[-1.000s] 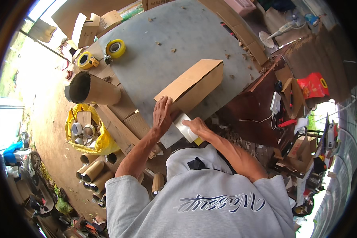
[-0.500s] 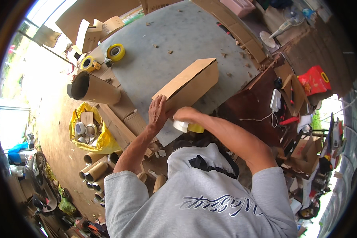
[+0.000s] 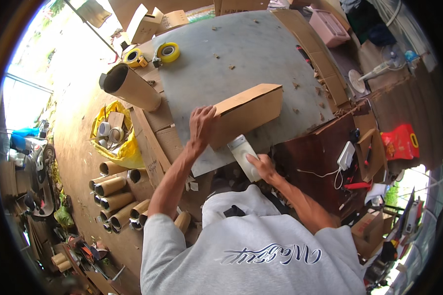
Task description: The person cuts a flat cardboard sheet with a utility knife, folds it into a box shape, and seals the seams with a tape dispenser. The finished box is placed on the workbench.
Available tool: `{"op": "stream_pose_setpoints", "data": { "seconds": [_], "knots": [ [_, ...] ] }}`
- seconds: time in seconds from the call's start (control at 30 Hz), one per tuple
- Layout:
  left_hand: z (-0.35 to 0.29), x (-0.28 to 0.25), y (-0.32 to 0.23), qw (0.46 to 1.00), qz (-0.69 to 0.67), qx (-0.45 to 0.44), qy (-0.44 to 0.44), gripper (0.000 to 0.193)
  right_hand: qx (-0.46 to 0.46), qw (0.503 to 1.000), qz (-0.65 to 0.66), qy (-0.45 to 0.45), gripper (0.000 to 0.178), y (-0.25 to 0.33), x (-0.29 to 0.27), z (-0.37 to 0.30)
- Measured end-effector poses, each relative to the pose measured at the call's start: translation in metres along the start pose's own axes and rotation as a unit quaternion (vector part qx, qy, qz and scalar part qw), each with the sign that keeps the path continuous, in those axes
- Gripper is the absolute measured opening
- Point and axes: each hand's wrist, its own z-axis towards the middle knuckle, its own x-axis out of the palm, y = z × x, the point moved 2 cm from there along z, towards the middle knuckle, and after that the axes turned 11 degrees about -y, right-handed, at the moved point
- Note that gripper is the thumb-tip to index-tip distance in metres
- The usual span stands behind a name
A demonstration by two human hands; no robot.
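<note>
A long brown cardboard box lies on the grey table near its front edge. My left hand presses against the box's near left end, fingers spread over the corner. My right hand holds a pale, flat rectangular piece against the table's front edge, just below the box. My grey sweatshirt fills the bottom of the view.
Two yellow tape rolls sit at the table's far left. A wide cardboard tube lies left of the table, above a yellow bag of tape cores. Several cardboard tubes are stacked on the floor. A dark wooden cabinet stands to the right.
My right hand has slid the pale piece from under my left arm out to the right and lower, along the table's front edge. My left hand stays on the box's end.
</note>
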Motion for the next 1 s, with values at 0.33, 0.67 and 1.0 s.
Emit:
{"op": "stream_pose_setpoints", "data": {
  "seconds": [0.33,0.67,1.0],
  "knots": [
    [-0.078,-0.022,-0.116,0.637,-0.533,-0.509,0.227,0.032,-0.164,0.984,-0.037,0.061,0.055,0.020,-0.069,-0.040],
    [-0.023,0.005,-0.077,0.810,-0.343,-0.426,0.213,0.025,-0.097,0.992,-0.033,0.068,0.062,0.055,-0.063,-0.005],
    [0.079,0.025,0.009,0.920,-0.165,-0.295,0.197,0.017,0.033,0.998,0.026,0.046,0.061,0.104,-0.016,0.052]
  ]
}}
